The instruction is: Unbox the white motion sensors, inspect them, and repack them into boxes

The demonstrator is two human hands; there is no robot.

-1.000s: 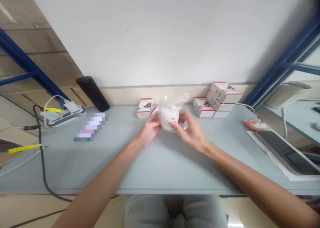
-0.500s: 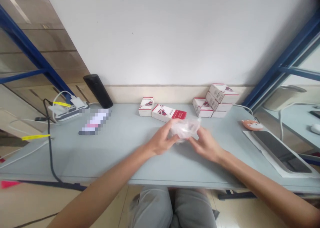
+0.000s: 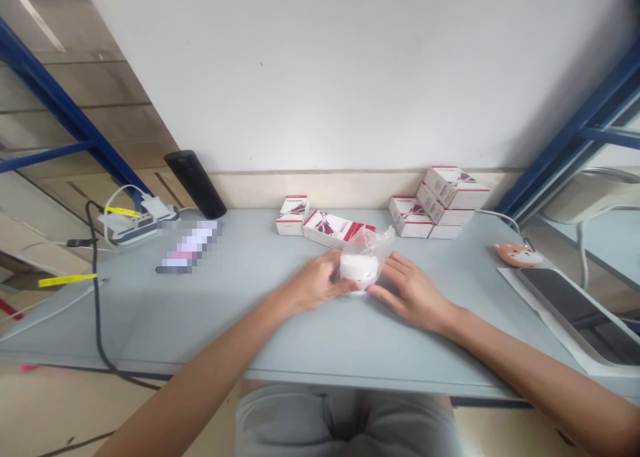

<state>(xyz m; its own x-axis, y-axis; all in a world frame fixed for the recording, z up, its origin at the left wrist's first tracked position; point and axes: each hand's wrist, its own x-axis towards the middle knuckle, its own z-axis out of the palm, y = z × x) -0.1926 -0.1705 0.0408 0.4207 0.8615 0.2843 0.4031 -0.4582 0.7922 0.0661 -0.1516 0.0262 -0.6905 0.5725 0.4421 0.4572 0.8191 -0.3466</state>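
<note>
A small white object (image 3: pixel 359 269) with a rounded front sits inside a clear plastic bag (image 3: pixel 376 243), whose crumpled open-looking end points up and to the right. My left hand (image 3: pixel 317 285) grips it from the left, thumb along the front and fingers partly hidden behind. On the other side my right hand (image 3: pixel 413 291) holds the lower right, with its thumb at the base and fingertips against the bag. Just behind lies a white and red box (image 3: pixel 333 228) with its red flap out, beside a smaller closed-looking box (image 3: pixel 293 215).
Several white and red boxes (image 3: pixel 445 200) are stacked against the wall at right. A phone on white paper (image 3: pixel 580 313) and an orange case (image 3: pixel 517 255) lie further right. To the left are a black cylinder (image 3: pixel 196 185), a blurred-out phone (image 3: pixel 189 246) and a power strip (image 3: pixel 140 223).
The bagged object has come down toward the table and nearer to me, and its white body now shows clearly. Both hands moved down with it. The view shifted slightly.
</note>
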